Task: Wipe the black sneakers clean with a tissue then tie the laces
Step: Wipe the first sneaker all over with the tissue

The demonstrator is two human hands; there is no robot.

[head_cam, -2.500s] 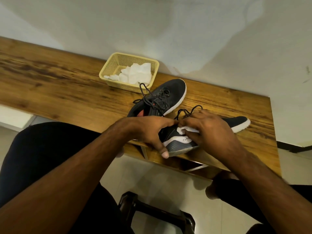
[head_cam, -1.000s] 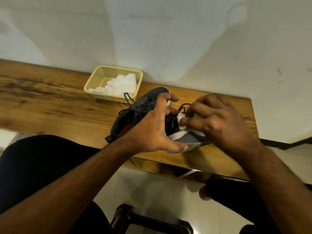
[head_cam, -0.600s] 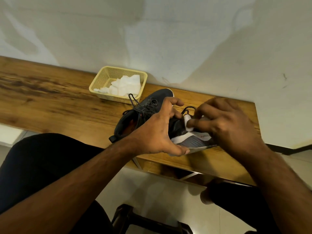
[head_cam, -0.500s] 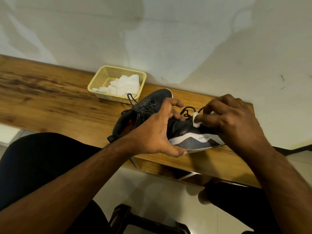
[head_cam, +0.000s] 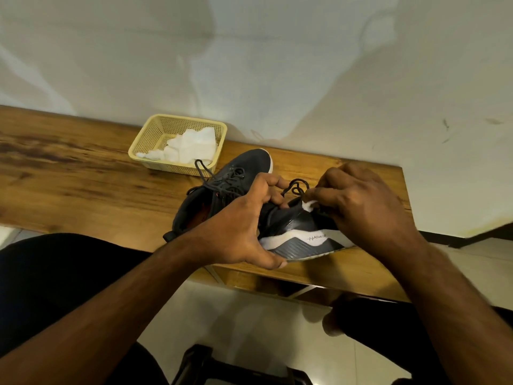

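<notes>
Two black sneakers with white soles are on the wooden table [head_cam: 72,187]. The near sneaker [head_cam: 299,234] is tipped on its side at the table's front edge, and my left hand [head_cam: 238,226] grips its heel end. My right hand [head_cam: 363,207] pinches a small white tissue [head_cam: 309,204] against that shoe's upper, beside its loose black laces [head_cam: 295,187]. The toe end is hidden behind my right hand. The far sneaker [head_cam: 222,187] lies flat behind it, laces untied.
A pale yellow plastic basket [head_cam: 151,134] with crumpled white tissues stands at the back against the white wall. The table's right end is just past my right hand. A dark stool [head_cam: 211,365] and tiled floor are below, between my knees.
My right hand has slid the tissue along the near sneaker's upper toward the laces, uncovering more of its white sole. My left hand keeps its hold on the heel.
</notes>
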